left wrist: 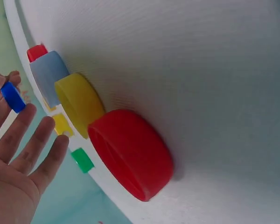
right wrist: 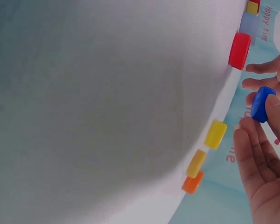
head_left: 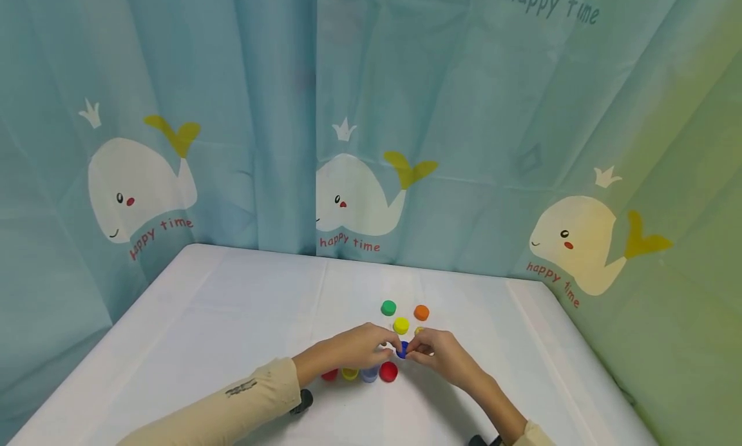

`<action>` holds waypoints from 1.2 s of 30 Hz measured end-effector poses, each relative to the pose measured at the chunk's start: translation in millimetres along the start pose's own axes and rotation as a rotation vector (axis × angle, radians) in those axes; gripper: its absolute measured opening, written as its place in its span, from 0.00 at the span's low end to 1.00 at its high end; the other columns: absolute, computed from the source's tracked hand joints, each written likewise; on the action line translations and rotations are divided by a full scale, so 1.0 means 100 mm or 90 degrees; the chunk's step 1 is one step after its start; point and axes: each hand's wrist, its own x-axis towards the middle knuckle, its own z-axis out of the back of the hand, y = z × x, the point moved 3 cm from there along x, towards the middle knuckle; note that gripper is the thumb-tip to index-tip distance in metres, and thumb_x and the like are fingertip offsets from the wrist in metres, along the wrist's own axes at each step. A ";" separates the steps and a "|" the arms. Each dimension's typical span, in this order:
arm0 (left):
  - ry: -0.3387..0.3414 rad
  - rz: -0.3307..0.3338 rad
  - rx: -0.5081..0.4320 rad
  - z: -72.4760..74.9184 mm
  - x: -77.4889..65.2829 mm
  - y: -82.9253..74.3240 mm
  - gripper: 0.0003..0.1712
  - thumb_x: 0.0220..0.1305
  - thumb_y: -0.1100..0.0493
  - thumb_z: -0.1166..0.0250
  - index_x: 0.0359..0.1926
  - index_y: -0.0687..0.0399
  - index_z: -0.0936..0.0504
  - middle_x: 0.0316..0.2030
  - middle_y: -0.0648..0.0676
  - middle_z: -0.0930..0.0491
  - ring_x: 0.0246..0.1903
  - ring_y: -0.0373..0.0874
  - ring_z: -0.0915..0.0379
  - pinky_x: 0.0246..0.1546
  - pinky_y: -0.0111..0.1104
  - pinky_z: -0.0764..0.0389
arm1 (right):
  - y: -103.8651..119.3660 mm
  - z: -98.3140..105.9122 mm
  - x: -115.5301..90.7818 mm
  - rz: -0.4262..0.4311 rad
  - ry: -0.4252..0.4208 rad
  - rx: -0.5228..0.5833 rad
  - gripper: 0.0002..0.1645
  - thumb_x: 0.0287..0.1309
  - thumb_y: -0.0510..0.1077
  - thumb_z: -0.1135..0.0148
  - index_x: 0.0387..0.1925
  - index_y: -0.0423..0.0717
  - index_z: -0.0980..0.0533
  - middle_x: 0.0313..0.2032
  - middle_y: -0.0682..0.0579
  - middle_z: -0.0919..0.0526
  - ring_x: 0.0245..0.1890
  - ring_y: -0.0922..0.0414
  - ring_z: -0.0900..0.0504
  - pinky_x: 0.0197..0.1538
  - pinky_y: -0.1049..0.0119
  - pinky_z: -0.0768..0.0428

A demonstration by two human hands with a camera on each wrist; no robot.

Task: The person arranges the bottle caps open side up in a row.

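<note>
Between thumb and fingers, my right hand (head_left: pixel 443 356) pinches a small blue plastic cap (right wrist: pixel 261 105), held up above the table. My left hand (head_left: pixel 362 349) faces it from the left, its fingers spread and loosely bent close beside the cap, with nothing gripped. Below the left hand is a row of caps: a red cap (left wrist: pixel 135 156), a yellow cap (left wrist: pixel 81 102), a light blue cap (left wrist: pixel 49 77) and another red cap (head_left: pixel 388 372). The left forearm and hand partly cover this row in the head view.
Beyond the hands lie a green cap (head_left: pixel 389 307), an orange cap (head_left: pixel 421 312), a yellow cap (head_left: pixel 401 325) and a darker yellow cap (right wrist: pixel 196 163), partly hidden by the right hand in the head view. The white table (head_left: pixel 243 310) ends at a blue whale-print curtain (head_left: pixel 278 143).
</note>
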 end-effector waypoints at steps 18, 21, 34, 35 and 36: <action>0.061 -0.032 0.050 -0.05 0.00 -0.06 0.13 0.66 0.58 0.42 0.49 0.49 0.18 0.42 0.40 0.19 0.24 0.30 0.34 0.43 0.23 0.29 | -0.01 -0.03 -0.06 -0.019 0.055 -0.034 0.04 0.50 0.36 0.31 0.28 0.46 0.19 0.27 0.61 0.20 0.28 0.68 0.22 0.34 0.74 0.22; 0.062 -0.050 0.057 -0.07 -0.01 -0.07 0.13 0.66 0.58 0.42 0.49 0.50 0.17 0.41 0.39 0.19 0.24 0.29 0.35 0.40 0.21 0.30 | -0.01 -0.06 -0.06 -0.024 0.071 -0.042 0.04 0.49 0.37 0.30 0.29 0.45 0.18 0.27 0.62 0.19 0.28 0.68 0.22 0.34 0.74 0.23; 0.086 -0.059 0.081 -0.13 -0.02 -0.10 0.13 0.63 0.59 0.39 0.48 0.50 0.16 0.30 0.37 0.21 0.23 0.30 0.37 0.31 0.21 0.33 | -0.02 -0.11 -0.09 -0.022 0.103 -0.059 0.02 0.49 0.38 0.30 0.28 0.47 0.17 0.27 0.64 0.19 0.28 0.70 0.24 0.34 0.73 0.23; 0.088 -0.056 0.082 -0.14 -0.01 -0.10 0.13 0.63 0.59 0.39 0.48 0.49 0.16 0.28 0.37 0.23 0.22 0.31 0.37 0.29 0.21 0.34 | -0.01 -0.11 -0.09 -0.022 0.107 -0.061 0.02 0.49 0.38 0.30 0.28 0.47 0.17 0.27 0.64 0.19 0.28 0.70 0.24 0.34 0.73 0.23; 0.089 -0.053 0.086 -0.14 -0.01 -0.10 0.13 0.63 0.59 0.39 0.48 0.49 0.16 0.27 0.36 0.24 0.21 0.31 0.38 0.28 0.21 0.35 | -0.01 -0.10 -0.09 -0.027 0.111 -0.064 0.02 0.49 0.38 0.30 0.28 0.47 0.16 0.27 0.64 0.20 0.28 0.70 0.25 0.34 0.73 0.23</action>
